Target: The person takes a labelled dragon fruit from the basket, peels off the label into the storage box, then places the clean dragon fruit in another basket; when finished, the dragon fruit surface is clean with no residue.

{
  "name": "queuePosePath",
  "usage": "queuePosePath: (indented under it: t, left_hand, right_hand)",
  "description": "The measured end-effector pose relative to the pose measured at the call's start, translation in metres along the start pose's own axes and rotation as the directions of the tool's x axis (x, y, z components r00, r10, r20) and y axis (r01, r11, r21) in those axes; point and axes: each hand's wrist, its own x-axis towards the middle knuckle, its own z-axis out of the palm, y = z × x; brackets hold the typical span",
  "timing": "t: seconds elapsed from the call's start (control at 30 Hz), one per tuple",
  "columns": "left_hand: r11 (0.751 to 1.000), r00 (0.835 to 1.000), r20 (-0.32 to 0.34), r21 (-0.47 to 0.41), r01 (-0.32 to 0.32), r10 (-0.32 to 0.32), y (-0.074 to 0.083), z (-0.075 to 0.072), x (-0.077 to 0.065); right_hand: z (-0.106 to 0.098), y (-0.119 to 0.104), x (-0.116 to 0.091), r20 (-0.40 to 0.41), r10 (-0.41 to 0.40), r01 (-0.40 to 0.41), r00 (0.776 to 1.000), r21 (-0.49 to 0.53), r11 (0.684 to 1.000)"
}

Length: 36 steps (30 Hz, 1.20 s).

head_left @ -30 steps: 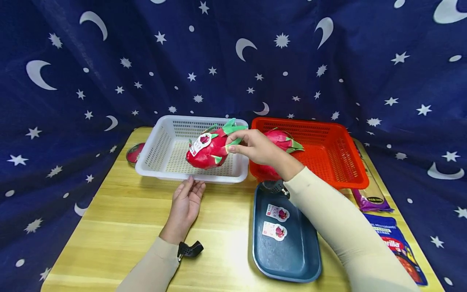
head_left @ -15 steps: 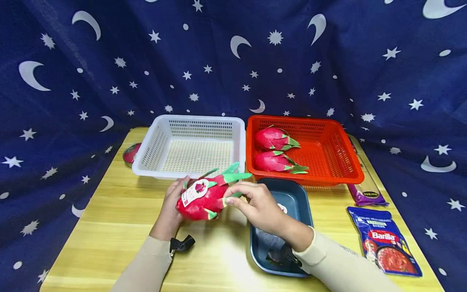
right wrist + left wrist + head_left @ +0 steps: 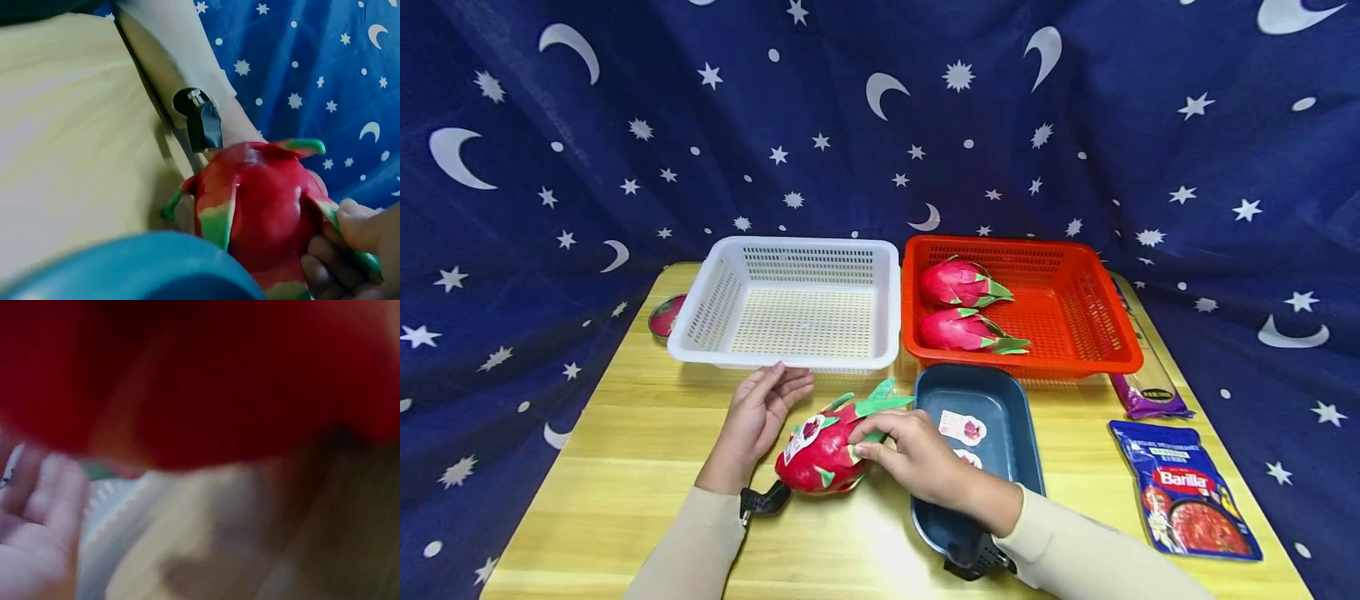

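Observation:
A red dragon fruit [image 3: 826, 460] with green-tipped scales and a white label lies low over the table, left of the dark blue tray [image 3: 1017, 442]. My right hand [image 3: 917, 458] pinches it by a scale at its leafy end; the right wrist view shows thumb and fingers on that scale. Palm up with fingers loosely bent, my left hand [image 3: 758, 417] holds nothing and has its fingertips right at the front rim of the white basket [image 3: 775, 360]. In the left wrist view the blurred dragon fruit [image 3: 212, 394] hides most of the scene beside the left fingers [image 3: 65, 500].
Two more dragon fruits [image 3: 955, 283] lie in the left of the red basket [image 3: 1052, 317]. Two fruit-picture labels [image 3: 962, 427] are in the tray. A blue Barilla pouch [image 3: 1187, 492] and a purple-ended packet [image 3: 1150, 392] lie at right. A round red item [image 3: 666, 317] stands behind the white basket's left side.
My right hand has carried the dragon fruit from over the white basket toward me, down in front of it. My left hand has stayed near the basket's front rim.

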Motion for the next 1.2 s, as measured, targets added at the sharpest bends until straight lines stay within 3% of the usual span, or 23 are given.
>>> queuePosePath:
  t: [0.1, 0.17, 0.27, 0.33, 0.37, 0.43, 0.53, 0.63, 0.73, 0.9, 1.07, 1.17, 1.2]
  left_hand:
    - [0.977, 0.994, 0.089, 0.211, 0.040, -0.060, 0.002, -0.003, -0.002]
    - [0.929, 0.977, 0.184, 0.367, 0.037, -0.112, 0.004, -0.004, -0.005]
    - [0.837, 0.919, 0.347, 0.547, -0.037, -0.187, 0.007, -0.006, -0.015]
    - [0.773, 0.882, 0.403, 0.631, -0.072, -0.246, 0.011, -0.005, -0.023]
    - [0.735, 0.873, 0.401, 0.674, -0.075, -0.278, 0.013, -0.003, -0.027]
    - [0.658, 0.874, 0.357, 0.751, -0.059, -0.329, 0.015, 0.002, -0.035]
    - [0.588, 0.894, 0.264, 0.809, 0.000, -0.363, 0.016, 0.011, -0.042]
    - [0.593, 0.912, 0.232, 0.805, 0.015, -0.338, 0.015, 0.016, -0.044]
    - [0.591, 0.935, 0.219, 0.806, -0.013, -0.278, 0.014, 0.017, -0.045]
    - [0.566, 0.960, 0.218, 0.820, -0.083, -0.174, 0.012, 0.016, -0.045]
    - [0.522, 0.955, 0.290, 0.824, -0.219, -0.056, 0.004, 0.015, -0.044]
    - [0.508, 0.939, 0.343, 0.811, -0.292, -0.006, -0.001, 0.015, -0.042]
    - [0.513, 0.936, 0.352, 0.804, -0.303, 0.001, -0.003, 0.015, -0.042]
  right_hand:
    - [0.001, 0.003, 0.000, 0.004, 0.019, -0.019, 1.000, -0.033, 0.999]
    - [0.000, 0.005, 0.000, 0.012, 0.030, -0.029, 0.999, -0.037, 0.999]
    - [-0.003, 0.007, 0.001, 0.024, 0.049, -0.048, 0.999, -0.038, 0.998]
    - [-0.006, 0.006, 0.002, 0.035, 0.072, -0.071, 0.997, -0.049, 0.996]
    - [-0.007, 0.006, 0.002, 0.040, 0.085, -0.082, 0.996, -0.058, 0.995]
    - [-0.010, 0.004, 0.003, 0.057, 0.112, -0.107, 0.992, -0.082, 0.991]
    - [-0.015, 0.000, 0.006, 0.104, 0.158, -0.143, 0.982, -0.140, 0.980]
    - [-0.020, -0.006, 0.010, 0.151, 0.181, -0.147, 0.972, -0.216, 0.965]
    - [-0.022, -0.012, 0.022, 0.171, 0.161, -0.108, 0.972, -0.282, 0.953]
    - [-0.014, -0.019, 0.049, 0.193, 0.121, -0.034, 0.974, -0.403, 0.915]
    - [-0.004, -0.018, 0.070, 0.277, 0.147, 0.001, 0.950, -0.471, 0.882]
    - [-0.001, -0.016, 0.076, 0.274, 0.139, 0.009, 0.952, -0.476, 0.879]
    - [0.000, -0.016, 0.077, 0.264, 0.130, 0.008, 0.956, -0.465, 0.885]
